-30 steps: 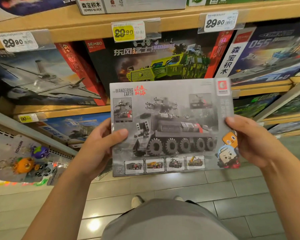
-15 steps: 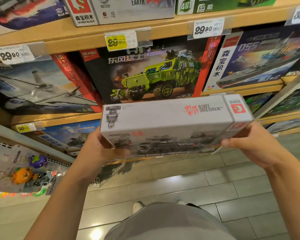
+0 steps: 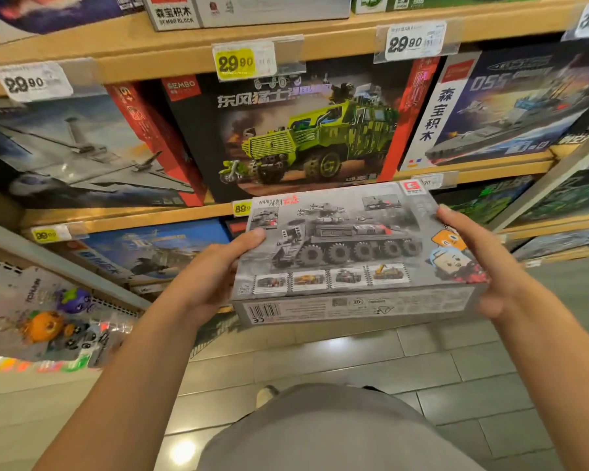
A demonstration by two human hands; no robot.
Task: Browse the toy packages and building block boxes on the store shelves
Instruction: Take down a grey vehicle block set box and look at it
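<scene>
Right now the person holds a flat grey cardboard building-block box printed with a many-wheeled armoured vehicle, out in front of the wooden shelves and above the tiled floor. Its printed face tilts up toward them, and the narrow near edge with a barcode shows beneath. The left hand grips the box's left end, thumb lying across the front corner and the other fingers hidden behind. The right hand clasps the right end, thumb along the side edge next to the cartoon block figures, fingers curled under. Behind the box, on the wooden shelf, stands a black and red box showing a green camouflage truck, with a grey jet-fighter box to its left and a warship box to its right. A yellow price tag reading 29.90 hangs from the shelf edge above. Small packaged keychain toys hang on a rack at lower left.
</scene>
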